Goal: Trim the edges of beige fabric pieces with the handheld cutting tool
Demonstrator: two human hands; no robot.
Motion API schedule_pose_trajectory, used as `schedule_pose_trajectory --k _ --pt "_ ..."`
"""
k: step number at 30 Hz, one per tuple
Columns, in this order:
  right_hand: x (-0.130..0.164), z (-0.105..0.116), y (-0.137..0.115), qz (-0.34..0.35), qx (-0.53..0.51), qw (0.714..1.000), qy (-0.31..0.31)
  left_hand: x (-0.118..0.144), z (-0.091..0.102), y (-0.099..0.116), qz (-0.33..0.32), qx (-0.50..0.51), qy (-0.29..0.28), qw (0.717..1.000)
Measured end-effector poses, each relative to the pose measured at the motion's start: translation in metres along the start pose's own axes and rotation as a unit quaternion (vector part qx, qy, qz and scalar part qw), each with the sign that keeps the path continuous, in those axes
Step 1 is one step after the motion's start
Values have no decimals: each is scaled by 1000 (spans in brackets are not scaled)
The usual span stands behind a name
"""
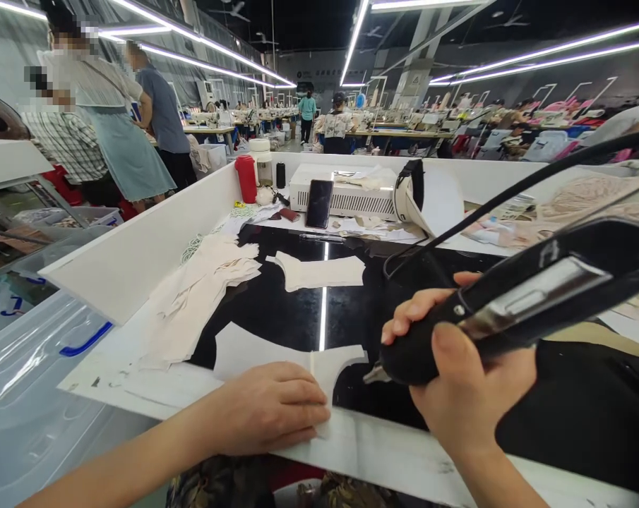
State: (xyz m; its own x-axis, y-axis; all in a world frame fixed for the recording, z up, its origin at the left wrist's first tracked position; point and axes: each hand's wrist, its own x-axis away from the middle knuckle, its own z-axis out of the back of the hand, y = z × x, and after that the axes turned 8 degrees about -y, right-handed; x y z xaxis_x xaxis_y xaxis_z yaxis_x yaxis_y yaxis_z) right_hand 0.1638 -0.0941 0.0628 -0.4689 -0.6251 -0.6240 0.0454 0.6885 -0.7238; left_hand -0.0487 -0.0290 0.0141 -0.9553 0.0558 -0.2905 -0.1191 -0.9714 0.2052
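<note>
My left hand lies flat, fingers stretched out, on a white cut fabric piece with curved edges at the near side of the black work surface. A narrow seam or strip runs down the piece near my fingertips. My right hand is wrapped round a black corded handheld tool with a silvery lever along its side. Its metal tip points left, just right of the fabric's curved edge and apart from my left hand. Farther back lies another small cream fabric piece.
A stack of cream fabric pieces lies left. A phone leans against a white vented box, near a red bottle. The tool's black cable arches across the right. White boards edge the table. People stand beyond.
</note>
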Motion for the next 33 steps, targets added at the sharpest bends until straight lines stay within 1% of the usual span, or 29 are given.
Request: schedule_pose_trajectory --k 2,6,12,15,18,21,28,33 --pt "-13 7 6 15 19 1000 20 0 5 2 5 12 -2 1000" --pt "-25 18 21 32 46 998 22 -9 9 -1 29 -7 12 999" --pt "-24 15 35 27 21 999 2 -36 -4 -14 72 -49 24 996" --pt "-22 12 39 12 21 1000 1 -47 -10 -21 80 -67 11 994" --pt "-21 9 41 10 27 1000 7 -54 -13 -25 82 -80 -13 993" --pt "-22 8 40 10 36 999 11 -57 -14 -28 86 -91 -38 991" --pt "-24 6 37 4 49 999 13 -52 -19 -30 101 -107 -22 989" --pt "-25 6 37 4 59 998 9 -50 -20 -30 108 -121 -24 986"
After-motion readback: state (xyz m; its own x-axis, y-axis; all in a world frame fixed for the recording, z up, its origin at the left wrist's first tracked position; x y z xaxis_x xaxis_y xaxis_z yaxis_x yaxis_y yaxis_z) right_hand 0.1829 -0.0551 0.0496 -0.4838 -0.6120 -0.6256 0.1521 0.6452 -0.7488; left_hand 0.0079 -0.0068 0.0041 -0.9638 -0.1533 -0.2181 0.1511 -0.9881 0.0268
